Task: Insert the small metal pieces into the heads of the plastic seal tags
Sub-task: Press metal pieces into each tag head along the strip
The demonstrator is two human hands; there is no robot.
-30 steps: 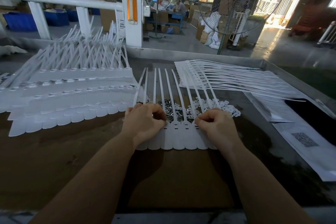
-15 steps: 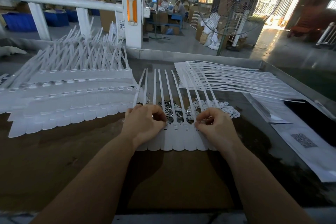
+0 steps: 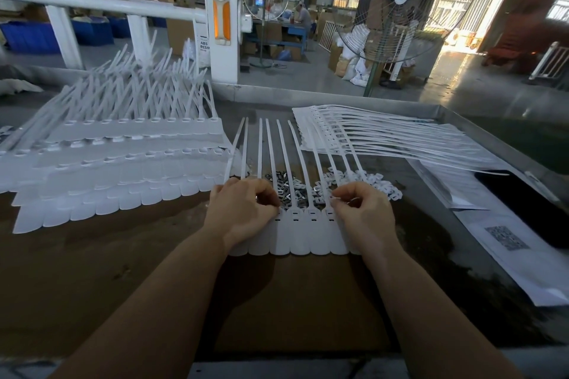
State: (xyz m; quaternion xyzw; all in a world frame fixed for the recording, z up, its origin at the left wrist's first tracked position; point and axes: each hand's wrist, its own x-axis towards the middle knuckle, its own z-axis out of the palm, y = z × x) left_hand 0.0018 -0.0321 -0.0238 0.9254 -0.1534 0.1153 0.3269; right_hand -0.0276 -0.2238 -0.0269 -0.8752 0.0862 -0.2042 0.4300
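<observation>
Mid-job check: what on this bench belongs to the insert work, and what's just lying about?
In the job: strip of seal tags under the left hand and right hand; metal pieces; stacked tags; tag bundle.

Lying about: papers; dark flat item; fan.

Fan: a large wire-caged pedestal fan (image 3: 400,6) is seen beyond the surface's far edge.
Post: a white post (image 3: 222,28) with an orange panel is joined to a white railing (image 3: 92,3).
Crates: blue crates (image 3: 30,37) are stacked behind the railing.
Papers: printed sheets (image 3: 523,258) are laid at the right, beside a black phone (image 3: 529,203).
</observation>
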